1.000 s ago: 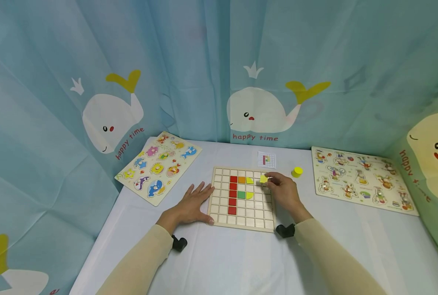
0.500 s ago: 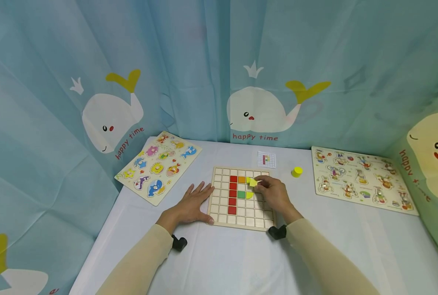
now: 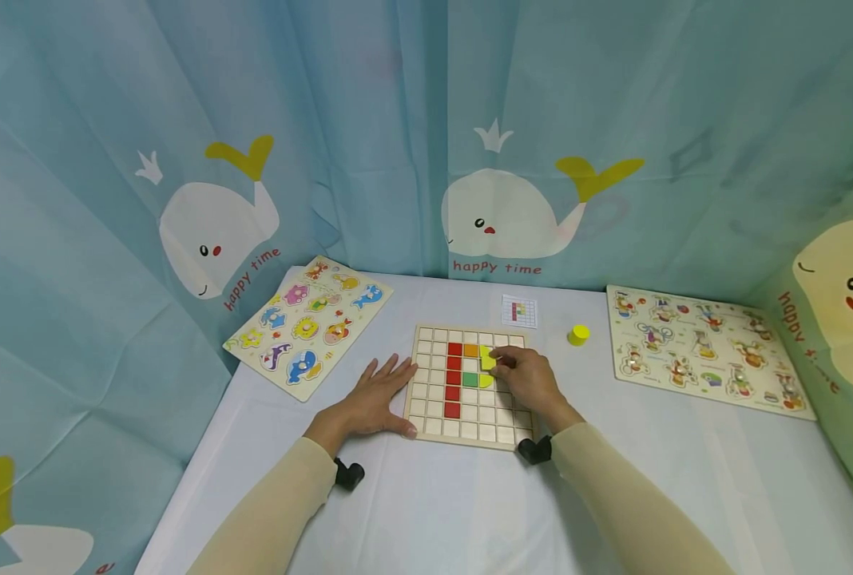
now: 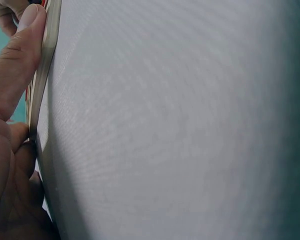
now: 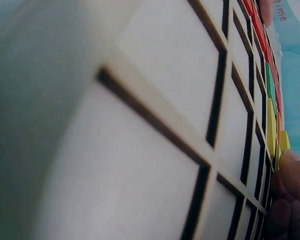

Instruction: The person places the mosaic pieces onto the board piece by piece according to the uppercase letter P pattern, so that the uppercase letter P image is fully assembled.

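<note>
A wooden grid board (image 3: 470, 442) lies on the white cloth. My left hand (image 3: 369, 403) rests along its left edge with spread fingers; in the left wrist view the thumb (image 4: 21, 62) presses the board's side. My right hand (image 3: 534, 382) pinches a yellow square tile (image 3: 487, 365) between thumb and fingertips, between the orange tile's row and the green tile's row. Several red tiles (image 3: 453, 378) form a column. An orange tile (image 3: 472, 350) and a green tile (image 3: 470, 379) sit to their right, with a rounded yellow tile (image 3: 485, 382) beside the green one.
A small printed pattern card (image 3: 519, 311) lies behind the board, and a yellow cylinder (image 3: 579, 335) stands to its right. Picture puzzle boards lie at the left (image 3: 310, 327) and right (image 3: 707, 351). A whale-print curtain (image 3: 398, 160) closes off the back.
My right hand has carried the yellow square tile leftward over the board, from near its right side to beside the orange and green tiles. The left hand has stayed put.
</note>
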`<state>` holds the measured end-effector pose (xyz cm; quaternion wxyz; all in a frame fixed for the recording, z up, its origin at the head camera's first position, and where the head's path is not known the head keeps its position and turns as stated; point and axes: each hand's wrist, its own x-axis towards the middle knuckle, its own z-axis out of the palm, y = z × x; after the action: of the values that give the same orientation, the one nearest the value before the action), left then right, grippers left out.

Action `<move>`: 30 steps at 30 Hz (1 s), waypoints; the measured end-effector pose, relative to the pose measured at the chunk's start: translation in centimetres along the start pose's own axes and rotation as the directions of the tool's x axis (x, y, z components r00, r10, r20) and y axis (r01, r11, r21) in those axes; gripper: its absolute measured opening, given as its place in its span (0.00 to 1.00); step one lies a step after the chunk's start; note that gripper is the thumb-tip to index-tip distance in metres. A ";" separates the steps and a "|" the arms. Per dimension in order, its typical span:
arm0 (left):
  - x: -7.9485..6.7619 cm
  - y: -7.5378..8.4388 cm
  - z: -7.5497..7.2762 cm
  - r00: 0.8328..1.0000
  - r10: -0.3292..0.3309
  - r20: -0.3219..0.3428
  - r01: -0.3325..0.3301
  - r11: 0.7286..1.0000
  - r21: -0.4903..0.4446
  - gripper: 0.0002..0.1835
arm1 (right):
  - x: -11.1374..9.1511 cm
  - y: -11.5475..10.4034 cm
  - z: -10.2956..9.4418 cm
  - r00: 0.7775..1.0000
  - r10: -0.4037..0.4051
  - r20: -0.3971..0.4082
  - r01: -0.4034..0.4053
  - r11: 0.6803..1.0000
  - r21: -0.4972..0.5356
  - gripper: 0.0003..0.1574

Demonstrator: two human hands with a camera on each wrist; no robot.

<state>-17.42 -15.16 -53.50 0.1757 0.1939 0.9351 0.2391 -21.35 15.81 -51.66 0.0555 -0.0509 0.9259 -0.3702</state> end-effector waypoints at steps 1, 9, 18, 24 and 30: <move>0.0 0.0 0.0 1.000 0.000 0.000 0.000 1.000 0.001 0.67 | 0.0 0.0 0.0 1.000 0.001 0.006 -0.001 1.000 0.000 0.18; 0.0 0.0 0.0 1.000 -0.003 -0.001 0.003 1.000 -0.002 0.67 | 0.1 0.1 0.0 0.999 -0.012 0.037 0.013 1.000 -0.016 0.17; 0.0 -0.1 0.0 1.000 0.004 -0.003 -0.004 1.000 -0.003 0.66 | 0.1 -0.1 -0.1 0.998 0.009 0.055 -0.009 1.000 -0.004 0.18; 0.0 -0.1 0.0 1.000 0.003 -0.005 -0.003 1.000 -0.009 0.67 | 0.1 -0.1 0.0 0.998 0.013 0.056 -0.013 1.000 -0.007 0.18; 0.0 0.0 0.1 1.000 -0.002 -0.003 0.002 1.000 -0.004 0.67 | 0.1 0.0 0.0 0.998 0.009 0.060 -0.009 1.000 0.002 0.18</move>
<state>-17.41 -15.17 -53.58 0.1750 0.1922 0.9350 0.2412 -21.42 15.81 -51.69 0.0850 -0.0576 0.9237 -0.3692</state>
